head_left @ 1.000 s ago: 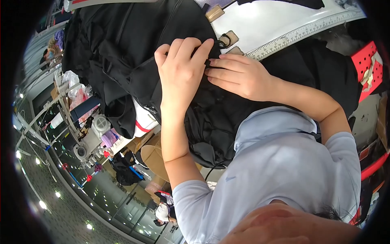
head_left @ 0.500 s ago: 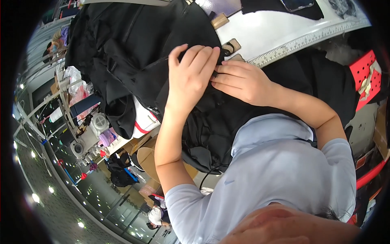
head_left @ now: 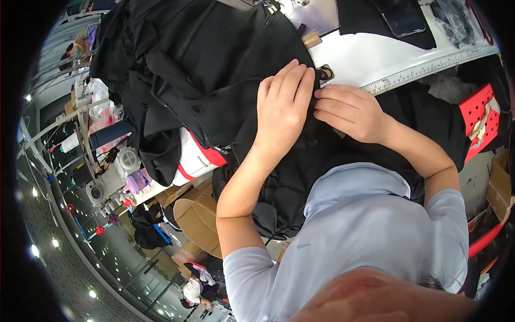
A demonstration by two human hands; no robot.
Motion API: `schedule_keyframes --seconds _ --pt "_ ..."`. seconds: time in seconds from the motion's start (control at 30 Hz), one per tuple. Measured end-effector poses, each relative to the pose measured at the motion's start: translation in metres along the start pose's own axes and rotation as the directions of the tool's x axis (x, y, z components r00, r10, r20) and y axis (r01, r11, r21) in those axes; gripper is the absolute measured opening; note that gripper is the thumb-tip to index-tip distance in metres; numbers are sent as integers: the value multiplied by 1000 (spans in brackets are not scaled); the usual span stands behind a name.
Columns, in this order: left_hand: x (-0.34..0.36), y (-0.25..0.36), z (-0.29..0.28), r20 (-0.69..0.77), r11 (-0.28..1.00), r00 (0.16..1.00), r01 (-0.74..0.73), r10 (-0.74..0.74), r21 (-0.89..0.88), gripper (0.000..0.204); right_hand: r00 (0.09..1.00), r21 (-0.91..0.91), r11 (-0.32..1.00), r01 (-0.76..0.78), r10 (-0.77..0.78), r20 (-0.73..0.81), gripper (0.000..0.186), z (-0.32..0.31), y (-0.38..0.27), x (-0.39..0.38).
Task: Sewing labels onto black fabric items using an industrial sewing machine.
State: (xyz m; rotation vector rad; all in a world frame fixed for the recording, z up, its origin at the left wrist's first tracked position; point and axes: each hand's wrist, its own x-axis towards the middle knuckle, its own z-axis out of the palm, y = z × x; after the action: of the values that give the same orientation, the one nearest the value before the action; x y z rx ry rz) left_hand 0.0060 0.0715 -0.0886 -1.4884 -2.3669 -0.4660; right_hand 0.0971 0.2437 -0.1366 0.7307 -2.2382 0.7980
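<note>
A large black garment [head_left: 214,48] with long seams is heaped over the worktable and hangs down in front of me. My left hand [head_left: 284,110] is closed on the cloth near its right edge, back of the hand up and fingers held close together. Just beside it, my right hand [head_left: 357,112] pinches the same edge, its fingers pointing left. The two sets of fingertips nearly meet, and the cloth between them is mostly hidden. A small brown tab with a dark ring [head_left: 325,73] lies just beyond the fingertips.
A long clear ruler [head_left: 429,73] lies along the table's near right edge. A phone [head_left: 402,19] rests on black cloth at the far right. A red perforated panel [head_left: 479,126] stands at the right. A sewing machine motor [head_left: 127,160] and a cardboard piece [head_left: 198,220] are at the left.
The view has shifted, so the table and hands sit further right in the picture. My left fingers, more spread before, are now closer together. Both hands stay at the garment's edge.
</note>
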Motion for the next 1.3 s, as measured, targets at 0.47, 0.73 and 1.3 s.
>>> schedule_keyframes --seconds 0.47,0.73,1.3 --pt "-2 -3 -2 20 1000 1000 -3 3 -19 34 990 -235 966 -105 125 70 29 11 82 70" --pt "-3 -3 4 -21 1000 1000 -10 10 -24 36 980 -311 942 -122 164 113 33 5 83 67" --pt "12 -17 6 -12 999 998 54 -54 -3 35 982 -236 968 -78 115 147 35 -6 84 71"
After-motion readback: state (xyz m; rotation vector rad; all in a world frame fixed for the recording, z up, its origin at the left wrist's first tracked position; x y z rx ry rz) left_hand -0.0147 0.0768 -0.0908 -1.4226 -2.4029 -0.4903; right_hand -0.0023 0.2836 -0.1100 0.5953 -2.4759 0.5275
